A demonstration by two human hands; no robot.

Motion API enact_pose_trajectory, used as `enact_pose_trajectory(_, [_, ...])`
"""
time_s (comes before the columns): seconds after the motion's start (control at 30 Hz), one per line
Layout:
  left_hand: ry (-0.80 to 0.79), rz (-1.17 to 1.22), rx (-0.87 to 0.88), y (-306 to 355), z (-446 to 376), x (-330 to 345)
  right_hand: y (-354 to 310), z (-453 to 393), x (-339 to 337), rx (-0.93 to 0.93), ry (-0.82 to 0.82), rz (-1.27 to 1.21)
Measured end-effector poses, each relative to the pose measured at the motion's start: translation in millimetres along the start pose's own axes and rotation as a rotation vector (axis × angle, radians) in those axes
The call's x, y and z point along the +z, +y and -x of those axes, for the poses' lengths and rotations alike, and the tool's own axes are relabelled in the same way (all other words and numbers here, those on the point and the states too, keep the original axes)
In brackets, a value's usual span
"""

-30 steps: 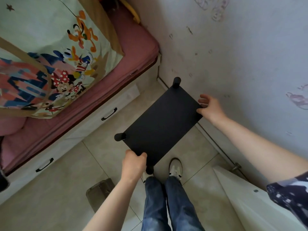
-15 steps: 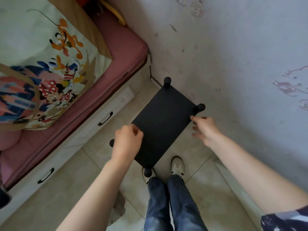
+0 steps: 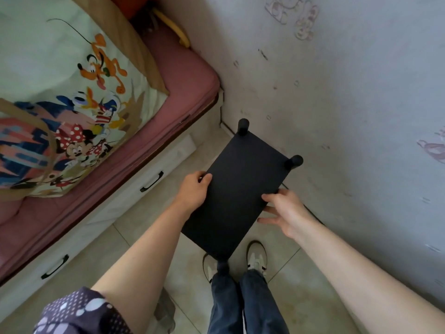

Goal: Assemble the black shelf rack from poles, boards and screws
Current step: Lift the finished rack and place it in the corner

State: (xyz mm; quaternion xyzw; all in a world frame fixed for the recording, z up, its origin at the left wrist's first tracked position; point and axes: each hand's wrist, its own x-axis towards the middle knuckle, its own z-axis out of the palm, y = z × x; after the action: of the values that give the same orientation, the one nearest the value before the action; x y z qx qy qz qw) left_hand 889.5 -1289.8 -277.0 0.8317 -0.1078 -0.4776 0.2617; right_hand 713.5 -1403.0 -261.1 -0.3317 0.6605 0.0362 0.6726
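Near edge: two legs in dark jeans and two white shoes (image 3: 257, 257) on the tiled floor (image 3: 134, 239). The near corner of the black shelf rack (image 3: 237, 189) sits just above the shoes; a pole end (image 3: 222, 266) shows below that corner.

Left hand (image 3: 193, 191): on the rack's left long edge, fingers curled over onto the top board, thumb side toward the bed. It grips the edge.

Right hand (image 3: 286, 210): at the right long edge, thumb lying on the board top, fingers spread and pointing under or beside the edge. Whether they bear on the underside, cannot tell.

Rack position: standing or held in the corner, between bed (image 3: 178, 92) on the left and wall (image 3: 337, 92) on the right. Two pole caps visible, far corner (image 3: 243, 126) and right corner (image 3: 293, 162), the latter near the wall. Bed drawers with black handles (image 3: 151, 182) just left.

Risks, judged:
- Right grip looks loose; if the rack is off the floor it could tip toward the wall.
- Right cap may scrape the wall if swung.
- Near corner could drop on the shoes.
- Loose screw joints could rack under uneven lifting.
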Motion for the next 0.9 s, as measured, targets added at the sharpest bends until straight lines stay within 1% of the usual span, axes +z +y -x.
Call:
enact_pose_trajectory(0.13, [0.04, 0.19, -0.059, 0, -5, 1, -37, -13, 10, -0.06, 0.008, 0.141])
enact_pose_trajectory(0.23, [0.057, 0.409, -0.106, 4, -6, 6, -74, -23, 20, -0.128, -0.002, 0.264])
enact_pose_trajectory(0.37, [0.061, 0.641, -0.163, 12, -9, 16, -120, -35, 40, -0.25, 0.006, 0.407])
enact_pose_trajectory(0.5, [0.056, 0.806, -0.166, 28, -12, 28, -157, -51, 58, -0.355, 0.078, 0.579])
enact_pose_trajectory(0.7, [0.057, 0.945, -0.167, 54, -20, 41, -190, -71, 70, -0.491, 0.109, 0.733])
enact_pose_trajectory(0.9, [0.044, 1.001, -0.198, 66, -28, 47, -208, -82, 77, -0.569, 0.16, 0.832])
